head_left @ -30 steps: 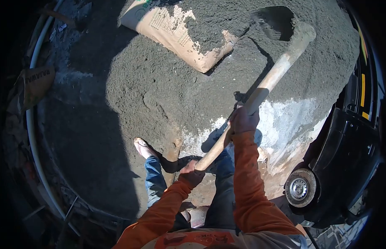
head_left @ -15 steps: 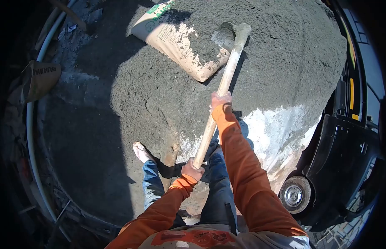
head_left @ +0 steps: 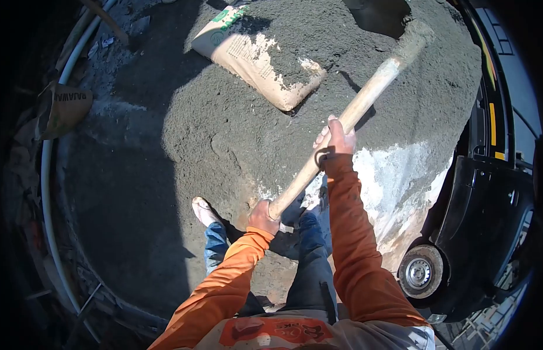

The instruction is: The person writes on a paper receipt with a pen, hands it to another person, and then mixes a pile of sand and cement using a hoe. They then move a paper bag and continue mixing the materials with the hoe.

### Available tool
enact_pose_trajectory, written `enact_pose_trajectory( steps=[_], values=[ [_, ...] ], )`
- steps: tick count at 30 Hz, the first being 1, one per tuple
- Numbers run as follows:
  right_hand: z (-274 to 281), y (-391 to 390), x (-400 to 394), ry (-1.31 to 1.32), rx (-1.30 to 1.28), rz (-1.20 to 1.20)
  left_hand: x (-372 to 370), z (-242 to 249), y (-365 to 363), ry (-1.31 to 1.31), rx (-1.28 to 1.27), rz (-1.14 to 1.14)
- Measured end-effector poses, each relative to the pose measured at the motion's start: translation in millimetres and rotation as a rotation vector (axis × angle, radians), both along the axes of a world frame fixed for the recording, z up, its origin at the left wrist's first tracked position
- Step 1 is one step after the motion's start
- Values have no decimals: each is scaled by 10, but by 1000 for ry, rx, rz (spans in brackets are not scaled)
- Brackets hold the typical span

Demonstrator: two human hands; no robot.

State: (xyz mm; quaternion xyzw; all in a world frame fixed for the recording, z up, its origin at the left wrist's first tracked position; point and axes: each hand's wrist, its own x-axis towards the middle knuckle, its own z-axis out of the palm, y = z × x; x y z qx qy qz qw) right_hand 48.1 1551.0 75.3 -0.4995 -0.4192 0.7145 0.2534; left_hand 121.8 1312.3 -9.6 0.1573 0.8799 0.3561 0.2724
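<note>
A hoe point(head_left: 370, 96) slants up and to the right across the view, its wooden handle pale and its head caked with grey grit. Around the butt end of the handle, my left hand point(head_left: 264, 217) is closed. Farther up, my right hand point(head_left: 337, 137) grips the same handle. The hoe's dark blade point(head_left: 379, 16) shows near the top edge. Beneath it spreads a heap of grey, sand-like mix point(head_left: 224, 125). A brown paper sack point(head_left: 254, 67) with green print lies on this heap, partly covered by the grey material.
To the right stands a black vehicle point(head_left: 481, 216) with a wheel point(head_left: 420, 271) near the heap. Another brown sack point(head_left: 70, 108) lies at the left beside a long pale pipe point(head_left: 46, 192). White powdery ground point(head_left: 394, 181) shows right of my feet.
The hoe's head has come up off the heap and swung right, nearer the camera. My right hand has shifted right with the handle; my left hand has risen slightly.
</note>
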Motion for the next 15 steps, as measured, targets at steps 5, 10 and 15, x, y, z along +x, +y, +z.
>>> enact_pose_trajectory(
  steps=[5,10,15],
  values=[
    [-1043,70,-214,-286,-216,177,65,277,-4,-231,-321,-1],
    [-1374,-151,170,-214,-380,173,357,405,-294,-251,-401,-91],
    [-1021,-411,251,-320,-307,189,635,567,-447,-277,-289,-5]
  ],
)
